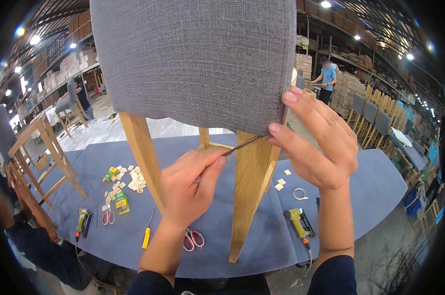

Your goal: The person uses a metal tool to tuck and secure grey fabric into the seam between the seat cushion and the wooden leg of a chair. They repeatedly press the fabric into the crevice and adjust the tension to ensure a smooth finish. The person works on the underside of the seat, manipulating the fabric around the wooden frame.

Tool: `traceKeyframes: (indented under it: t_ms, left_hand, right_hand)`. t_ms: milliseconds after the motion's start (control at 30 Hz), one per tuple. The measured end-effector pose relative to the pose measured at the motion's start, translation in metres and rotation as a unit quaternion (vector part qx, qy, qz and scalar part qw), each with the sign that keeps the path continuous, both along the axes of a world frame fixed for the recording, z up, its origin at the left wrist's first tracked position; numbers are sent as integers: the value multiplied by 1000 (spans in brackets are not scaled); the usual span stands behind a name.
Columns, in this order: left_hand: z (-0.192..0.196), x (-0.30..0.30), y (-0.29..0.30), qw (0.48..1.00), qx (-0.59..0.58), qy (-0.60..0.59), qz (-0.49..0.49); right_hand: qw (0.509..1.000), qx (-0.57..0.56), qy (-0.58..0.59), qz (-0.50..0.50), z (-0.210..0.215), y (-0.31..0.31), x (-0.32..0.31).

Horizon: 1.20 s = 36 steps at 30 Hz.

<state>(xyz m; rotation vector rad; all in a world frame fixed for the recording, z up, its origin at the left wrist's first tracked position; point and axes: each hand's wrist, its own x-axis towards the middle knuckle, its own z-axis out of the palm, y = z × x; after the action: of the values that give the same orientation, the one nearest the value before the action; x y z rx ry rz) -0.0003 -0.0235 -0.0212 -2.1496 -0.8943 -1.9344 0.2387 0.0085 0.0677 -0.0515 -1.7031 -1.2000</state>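
A grey upholstered chair [198, 64] with wooden legs stands in front of me on the blue-covered table. My left hand [190, 184] is closed around a thin dark metal tool [242, 145], its handle hidden in the fist. The tool's tip meets the lower fabric edge at the right corner, just above the near wooden leg [247, 196]. At that same corner, my right hand [320, 140] grips the upholstery with its fingertips, the thumb low and the other fingers higher along the side seam.
On the table [266, 236] lie a yellow-handled screwdriver [147, 237], red-handled scissors [193, 239], two staple guns, one left and one right [299, 222], a white ring [299, 193] and several small pale squares [136, 179]. A co-worker's arm [31, 206] is beside another chair [45, 137] at left.
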Motion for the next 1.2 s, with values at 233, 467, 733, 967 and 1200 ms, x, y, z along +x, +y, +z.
traceKeyframes:
  t_ms: [233,467,733,967,1200]
  left_hand:
    - [-2,13,9,999,49,-22,7]
    - [-3,8,23,995,98,-18,4]
    - [-1,19,19,992,119,-35,38]
    - [0,16,16,990,125,-9,70]
    - [6,31,16,989,111,-64,70]
  right_hand:
    - [999,8,-21,-25,-9,-3,-1]
    - [1000,15,-1,6,-12,2,-7]
    - [998,57,22,19,-17,14,-10]
    - [998,64,9,3,-12,8,-7]
    - [999,30,37,-2,-20,7,-13]
